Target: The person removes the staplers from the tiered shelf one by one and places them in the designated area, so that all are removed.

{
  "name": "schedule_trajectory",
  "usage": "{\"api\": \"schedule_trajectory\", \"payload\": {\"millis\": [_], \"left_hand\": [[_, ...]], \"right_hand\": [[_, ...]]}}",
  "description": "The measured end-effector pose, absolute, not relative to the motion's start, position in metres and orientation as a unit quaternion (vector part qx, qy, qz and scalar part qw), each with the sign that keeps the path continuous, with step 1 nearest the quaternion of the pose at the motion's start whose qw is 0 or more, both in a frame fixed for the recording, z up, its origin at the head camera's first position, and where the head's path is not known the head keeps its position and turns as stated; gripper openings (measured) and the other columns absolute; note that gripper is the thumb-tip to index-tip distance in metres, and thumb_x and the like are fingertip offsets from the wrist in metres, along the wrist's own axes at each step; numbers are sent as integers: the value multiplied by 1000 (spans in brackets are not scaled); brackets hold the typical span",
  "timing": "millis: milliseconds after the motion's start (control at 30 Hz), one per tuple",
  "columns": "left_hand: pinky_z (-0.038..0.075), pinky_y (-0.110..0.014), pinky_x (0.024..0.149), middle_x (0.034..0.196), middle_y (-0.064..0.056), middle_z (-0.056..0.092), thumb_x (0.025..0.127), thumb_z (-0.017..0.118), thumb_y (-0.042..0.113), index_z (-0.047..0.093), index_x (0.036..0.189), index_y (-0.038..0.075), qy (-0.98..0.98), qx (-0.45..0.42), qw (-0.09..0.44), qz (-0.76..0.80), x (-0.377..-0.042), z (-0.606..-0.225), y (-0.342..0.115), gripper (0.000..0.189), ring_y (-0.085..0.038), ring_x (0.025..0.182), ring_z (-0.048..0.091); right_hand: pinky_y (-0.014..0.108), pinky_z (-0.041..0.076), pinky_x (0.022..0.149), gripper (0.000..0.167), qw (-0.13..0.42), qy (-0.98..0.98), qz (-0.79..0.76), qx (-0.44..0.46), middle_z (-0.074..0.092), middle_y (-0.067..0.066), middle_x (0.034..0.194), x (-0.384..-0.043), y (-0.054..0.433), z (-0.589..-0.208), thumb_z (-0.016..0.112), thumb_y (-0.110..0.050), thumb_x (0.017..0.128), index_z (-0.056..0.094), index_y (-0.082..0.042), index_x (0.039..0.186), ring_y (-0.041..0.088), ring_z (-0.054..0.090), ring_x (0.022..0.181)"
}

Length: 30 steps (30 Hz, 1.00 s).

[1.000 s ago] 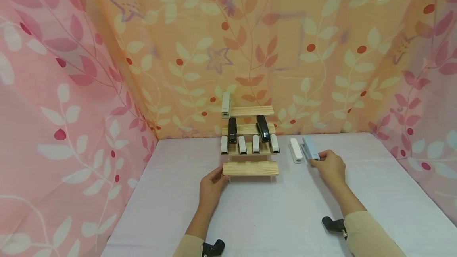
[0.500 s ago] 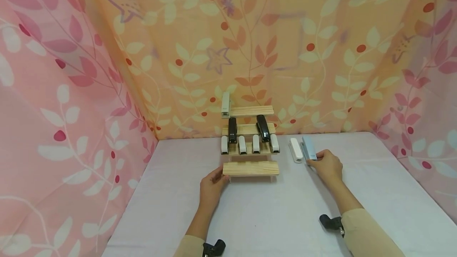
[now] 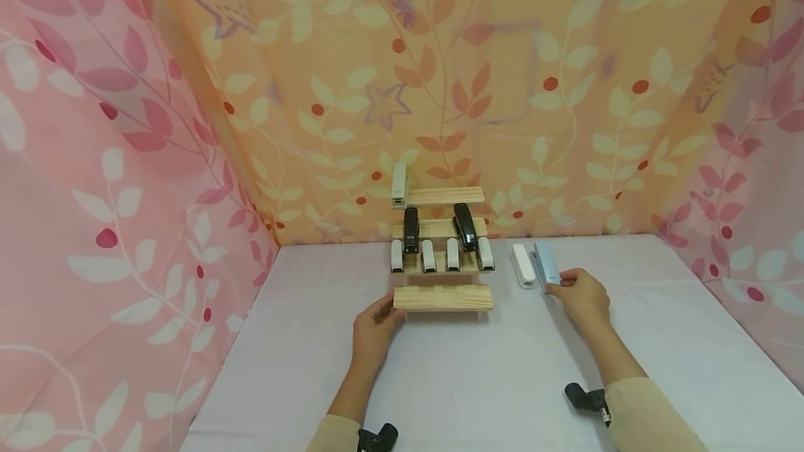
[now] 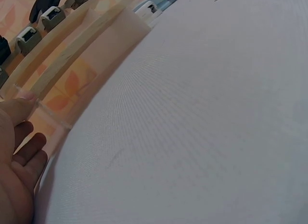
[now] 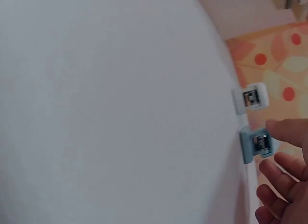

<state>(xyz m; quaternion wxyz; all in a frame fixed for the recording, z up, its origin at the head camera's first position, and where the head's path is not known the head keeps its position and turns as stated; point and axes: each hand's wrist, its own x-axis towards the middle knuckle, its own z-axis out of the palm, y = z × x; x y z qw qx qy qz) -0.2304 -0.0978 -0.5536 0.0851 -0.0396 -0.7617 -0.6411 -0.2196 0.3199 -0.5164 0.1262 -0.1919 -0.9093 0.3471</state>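
My left hand [image 3: 373,330] grips the left end of the front step of a wooden tiered display stand [image 3: 442,297]; in the left wrist view the thumb lies on the board's end, with the other fingers curled below. A light blue stapler [image 3: 545,264] lies on the table to the right of the stand. My right hand [image 3: 584,298] holds its near end between thumb and fingers, as the right wrist view shows with the stapler [image 5: 260,143] between them. Close on its left lies a white stapler [image 3: 523,266], untouched.
Several small white staplers [image 3: 452,254] line the stand's second step. Two black staplers [image 3: 465,227] stand on the step above, and a pale stapler [image 3: 398,184] is at the left of the top step. A patterned curtain [image 3: 565,159] hangs right behind the white-covered table [image 3: 477,382].
The light blue stapler has turned slightly and its near end has shifted a little left beside the white one, with my right hand on it. My left hand stays on the stand.
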Motion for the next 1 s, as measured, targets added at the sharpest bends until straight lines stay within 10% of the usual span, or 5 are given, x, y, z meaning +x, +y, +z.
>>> {"api": "schedule_trajectory", "payload": {"millis": [300,1000], "left_hand": [[58,-29,99,130,-4,71,84,85,26,72,130,15,-773,-27,86,-628,-225,-551,-99,48,-22,122,67],[57,-28,99,131,-3,70,84,85,25,71,130,17,-764,-40,86,-638,-229,-555,-99,49,-22,123,66]], "right_hand": [[58,45,107,53,155,-877,416,-182,62,25,135,-196,304,-484,69,-33,99,58,3,136,44,52,130],[42,46,96,38,260,-871,418,-6,70,11,124,-166,215,-410,77,-28,95,70,-7,125,31,56,122]]}}
